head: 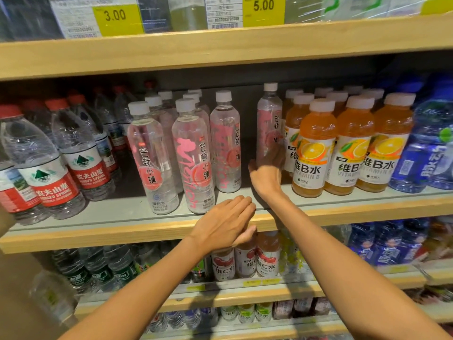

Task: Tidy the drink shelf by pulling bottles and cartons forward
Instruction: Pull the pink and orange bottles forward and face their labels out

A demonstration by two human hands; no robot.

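Observation:
On the middle shelf [122, 217] stand several clear pink-labelled bottles with white caps. My right hand [266, 173] reaches deep into the shelf and grips the lower part of one pink-labelled bottle [269, 121] standing far back, beside the orange bottles. My left hand [225, 222] hovers flat with straight fingers in front of the shelf's wooden edge, holding nothing. Two pink-labelled bottles [193, 153] stand near the shelf's front, and a third [226, 143] stands a little further back.
Red-capped water bottles [56, 165] fill the shelf's left part. Orange vitamin drink bottles [316, 148] and blue bottles [426, 148] stand to the right. A wooden shelf with price tags [263, 11] hangs above. Lower shelves hold more bottles [245, 261].

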